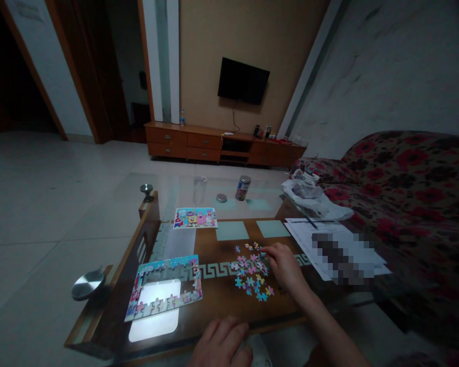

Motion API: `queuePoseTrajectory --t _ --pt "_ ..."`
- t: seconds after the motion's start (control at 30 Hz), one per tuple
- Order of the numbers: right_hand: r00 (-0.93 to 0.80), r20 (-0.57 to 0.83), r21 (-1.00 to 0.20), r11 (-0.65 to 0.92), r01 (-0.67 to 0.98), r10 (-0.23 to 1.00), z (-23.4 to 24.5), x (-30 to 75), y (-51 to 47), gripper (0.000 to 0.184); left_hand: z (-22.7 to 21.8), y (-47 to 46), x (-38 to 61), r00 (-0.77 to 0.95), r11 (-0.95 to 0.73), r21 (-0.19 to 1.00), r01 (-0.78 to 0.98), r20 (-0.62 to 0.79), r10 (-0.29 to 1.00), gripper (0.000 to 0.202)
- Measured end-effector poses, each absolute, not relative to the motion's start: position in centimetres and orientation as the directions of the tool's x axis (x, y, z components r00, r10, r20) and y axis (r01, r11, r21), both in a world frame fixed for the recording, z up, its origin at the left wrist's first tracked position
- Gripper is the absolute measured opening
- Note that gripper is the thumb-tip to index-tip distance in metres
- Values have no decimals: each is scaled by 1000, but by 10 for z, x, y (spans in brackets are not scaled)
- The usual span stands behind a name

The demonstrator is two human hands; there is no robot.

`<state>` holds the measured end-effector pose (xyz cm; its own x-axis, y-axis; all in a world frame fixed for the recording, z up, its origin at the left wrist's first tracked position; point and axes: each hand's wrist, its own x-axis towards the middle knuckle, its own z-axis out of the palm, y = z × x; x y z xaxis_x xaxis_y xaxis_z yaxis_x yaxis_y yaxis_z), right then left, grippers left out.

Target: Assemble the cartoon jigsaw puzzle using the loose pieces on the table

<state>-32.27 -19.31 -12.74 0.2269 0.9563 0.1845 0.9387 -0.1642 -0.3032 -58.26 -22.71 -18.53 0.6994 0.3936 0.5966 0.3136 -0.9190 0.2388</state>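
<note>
Loose jigsaw pieces (251, 270) in pink, blue and yellow lie in a pile on the glass tabletop. My right hand (285, 262) reaches over the pile's right edge, thumb and index finger closed on a small jigsaw piece that is mostly hidden. Resting at the near table edge, my left hand (224, 341) holds nothing, its fingers lying loosely on the edge. To the left is a puzzle frame (198, 278) with its border joined and its middle see-through. Behind it lies a colourful cartoon picture card (195, 218).
Farther back stand a printed tin (243, 188), its round lid (221, 198) and a clear glass (200, 189). Papers (304, 237) and a white plastic bag (317, 199) lie on the right, by a floral sofa (413, 173). Metal table knobs (87, 284) rise at the left.
</note>
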Motion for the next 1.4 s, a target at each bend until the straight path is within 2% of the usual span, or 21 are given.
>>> queuePoseTrajectory --t 0.1,0.2,0.27,0.37,0.5,0.67,0.93,1.23,1.4 --pt "180 162 -306 -124 944 970 -130 -338 -188 32 -169 -218 -570 732 -907 204 368 538 418 16" --pt "120 177 -332 -55 942 977 -133 -353 -177 38 -153 -211 -556 760 -813 327 482 305 574 29" --pt "88 200 -352 -13 936 976 -135 -358 -168 42 -142 -207 -548 763 -744 418 521 162 626 44" --pt "29 222 -377 59 924 975 -138 -358 -153 38 -129 -202 -537 774 -686 484 543 29 633 54" --pt "-78 183 -402 147 904 980 -145 -349 -135 31 -126 -194 -526 775 -659 489 571 -58 629 61" --pt "-80 132 -415 129 901 988 -155 -338 -123 20 -130 -184 -520 784 -679 455 576 -75 616 62" --pt "16 128 -289 22 957 992 -149 -344 -125 9 -133 -182 -520 818 -743 380 551 -72 570 63" --pt "171 128 -311 -124 942 977 -147 -354 -134 10 -127 -184 -528 830 -736 428 525 -66 554 60" --pt "242 71 -328 -207 922 968 -140 -359 -133 11 -124 -189 -524 856 -761 431 485 -53 515 58"
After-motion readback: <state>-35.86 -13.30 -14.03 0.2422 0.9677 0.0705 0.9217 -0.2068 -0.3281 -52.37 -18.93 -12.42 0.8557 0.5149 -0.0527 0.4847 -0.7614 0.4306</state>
